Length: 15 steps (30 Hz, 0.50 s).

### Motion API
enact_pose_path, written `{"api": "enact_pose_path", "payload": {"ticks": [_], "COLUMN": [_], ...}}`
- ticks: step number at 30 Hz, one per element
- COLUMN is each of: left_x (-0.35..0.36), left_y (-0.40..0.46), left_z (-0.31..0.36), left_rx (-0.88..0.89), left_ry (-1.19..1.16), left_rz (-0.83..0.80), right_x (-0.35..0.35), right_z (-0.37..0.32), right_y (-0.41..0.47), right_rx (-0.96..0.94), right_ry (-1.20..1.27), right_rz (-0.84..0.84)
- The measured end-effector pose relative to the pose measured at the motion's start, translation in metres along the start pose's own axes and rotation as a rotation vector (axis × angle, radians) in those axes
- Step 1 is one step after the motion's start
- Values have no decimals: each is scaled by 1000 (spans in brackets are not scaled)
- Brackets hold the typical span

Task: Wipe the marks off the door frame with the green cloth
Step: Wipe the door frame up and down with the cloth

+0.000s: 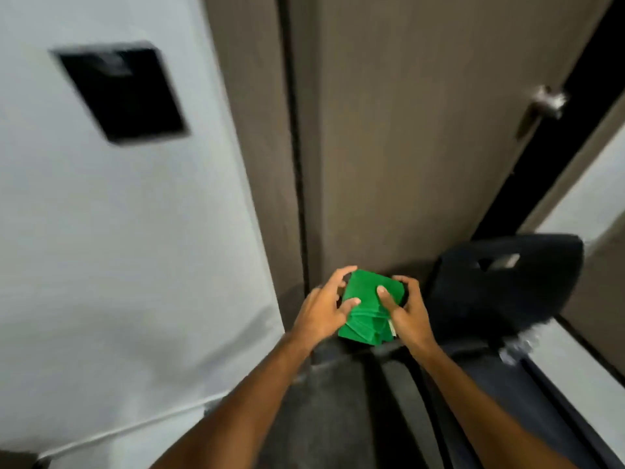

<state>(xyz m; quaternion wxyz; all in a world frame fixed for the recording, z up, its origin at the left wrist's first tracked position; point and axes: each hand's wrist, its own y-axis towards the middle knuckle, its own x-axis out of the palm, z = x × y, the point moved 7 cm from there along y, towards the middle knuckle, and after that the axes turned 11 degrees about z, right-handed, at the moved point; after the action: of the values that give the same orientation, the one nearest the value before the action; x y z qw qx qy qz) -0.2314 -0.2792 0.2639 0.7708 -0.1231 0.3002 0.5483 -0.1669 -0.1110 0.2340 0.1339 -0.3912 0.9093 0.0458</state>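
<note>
- The green cloth (370,308), folded into a thick pad, sits between the two hands, low in the view and in front of the foot of the brown door (422,130).
- The left hand (321,308) grips the cloth's left edge: its fingers (341,274) curl over the far left corner, spread slightly, while the thumb (351,303) presses on the top face.
- The right hand (407,311) clamps the right edge: the thumb (385,297) lies flat across the top of the cloth and the fingers (407,282) wrap round the far right side.
- Both hands are closed on the cloth, thumbs above, the other fingertips partly hidden behind it.
- The door frame (257,147), a brown strip, rises just beyond and left of the left fingers; a dark gap runs between it and the door.
- A dark chair (507,282) stands just right of the right fingers.
- The picture is blurred; no marks can be made out on the frame.
- A white wall (118,231) with a black panel (121,93) lies well left of the left hand.
</note>
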Motion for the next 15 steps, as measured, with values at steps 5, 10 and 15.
{"api": "enact_pose_path", "payload": {"ticks": [5, 10, 15], "left_x": [-134, -243, -318], "left_y": [19, 32, 48], "left_z": [97, 185, 234], "left_rx": [459, 689, 680], "left_ry": [297, 588, 727], "left_rz": [413, 896, 1154], "right_x": [32, 37, 41], "right_z": [-162, -333, -444], "right_y": [1, -11, -14], "right_rx": [-318, -687, -904], "right_ry": [115, 268, 319], "right_rz": [36, 224, 309]}}
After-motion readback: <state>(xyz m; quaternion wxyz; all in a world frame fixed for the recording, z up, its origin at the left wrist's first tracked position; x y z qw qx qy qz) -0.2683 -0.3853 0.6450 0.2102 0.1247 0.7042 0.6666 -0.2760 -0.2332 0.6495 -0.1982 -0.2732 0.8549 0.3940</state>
